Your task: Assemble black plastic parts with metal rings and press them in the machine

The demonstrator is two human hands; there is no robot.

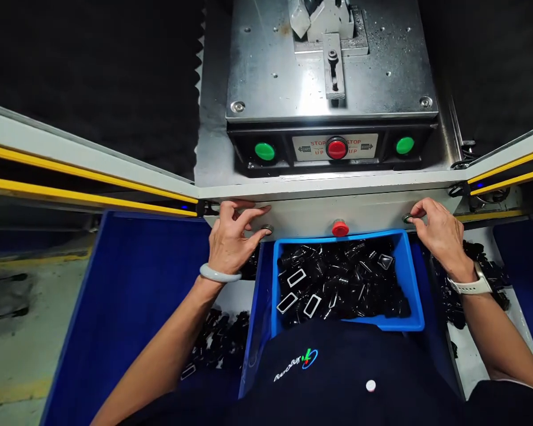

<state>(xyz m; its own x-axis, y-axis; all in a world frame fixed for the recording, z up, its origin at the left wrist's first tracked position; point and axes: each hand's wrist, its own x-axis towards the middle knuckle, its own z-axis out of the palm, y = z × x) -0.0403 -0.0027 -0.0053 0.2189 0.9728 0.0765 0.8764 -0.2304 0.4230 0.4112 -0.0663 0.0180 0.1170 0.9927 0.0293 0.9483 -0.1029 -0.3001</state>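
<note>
My left hand [231, 236] is open, its fingers spread against the pale front panel [302, 216] and its thumb on a small round push button [267, 229]. At the panel's other end, my right hand [439, 234] has bent fingers, with the thumb touching a matching push button [407, 219]. Nothing is held in either hand. Between them a red mushroom-shaped button [340, 228] sticks out of the panel. Beneath it stands a blue bin [420, 313] full of glossy black parts, several with pale rectangular rims.
Behind the panel, a metal plate [284, 89] carries a clamped metal fixture [331, 29]. Below the plate are green buttons [265, 151] and a red stop button [336, 148]. Yellow-edged bars [89, 186] flank both sides. More black parts [224, 340] lie beside the bin.
</note>
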